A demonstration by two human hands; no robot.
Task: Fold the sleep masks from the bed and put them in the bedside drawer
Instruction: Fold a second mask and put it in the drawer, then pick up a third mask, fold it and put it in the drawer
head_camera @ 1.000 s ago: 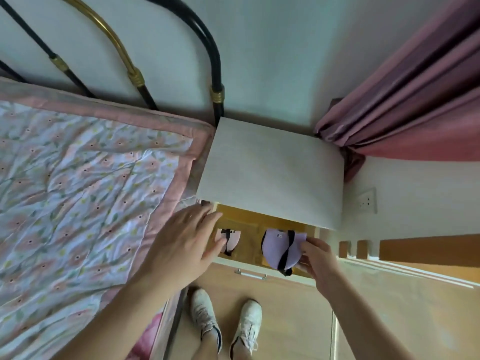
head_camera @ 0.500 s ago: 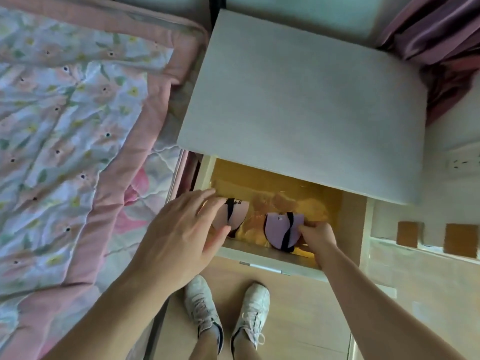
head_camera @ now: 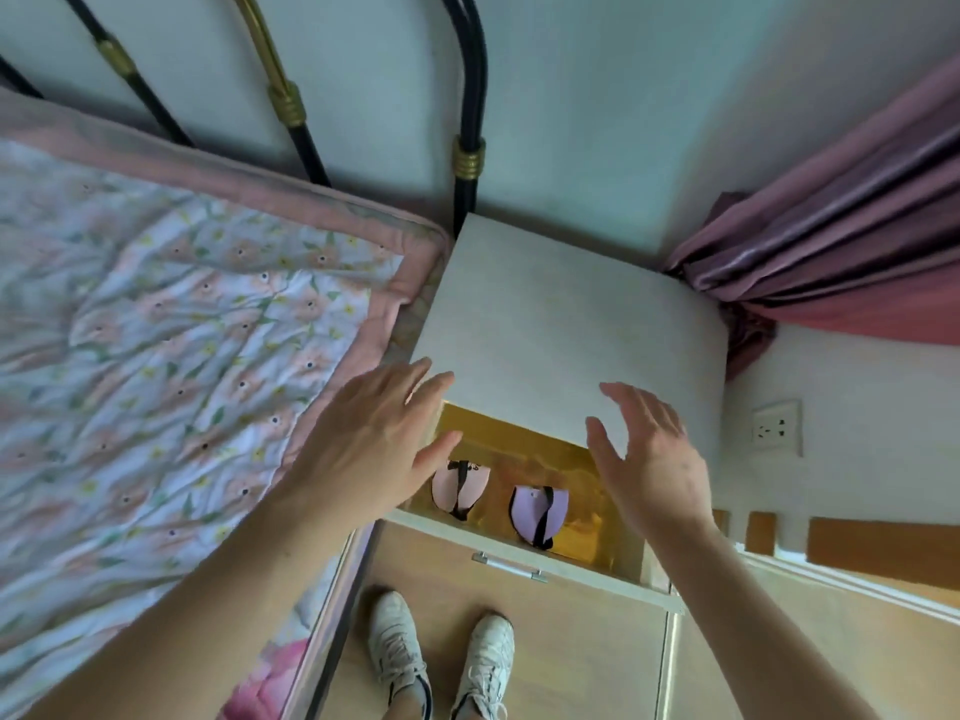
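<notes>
The bedside drawer [head_camera: 524, 563] stands open under the white cabinet top, its inside yellow. Two folded sleep masks lie in it side by side: a pink mask [head_camera: 460, 485] on the left and a lilac mask [head_camera: 537, 514] on the right, each with a black strap across it. My left hand [head_camera: 374, 444] hovers above the drawer's left end with fingers spread, holding nothing. My right hand [head_camera: 654, 459] is raised over the drawer's right end, fingers apart and empty. Neither hand touches a mask.
The white bedside cabinet top [head_camera: 571, 345] sits against the wall. A bed with a floral quilt [head_camera: 171, 366] and a black and brass frame [head_camera: 467, 148] is on the left. A pink curtain [head_camera: 841, 241] hangs on the right, a wall socket [head_camera: 774, 427] below it. My white shoes [head_camera: 441, 662] stand before the drawer.
My right hand has let go of the lilac mask, which now lies in the drawer. Both hands have lifted up out of the drawer, and the camera view tilted back up.
</notes>
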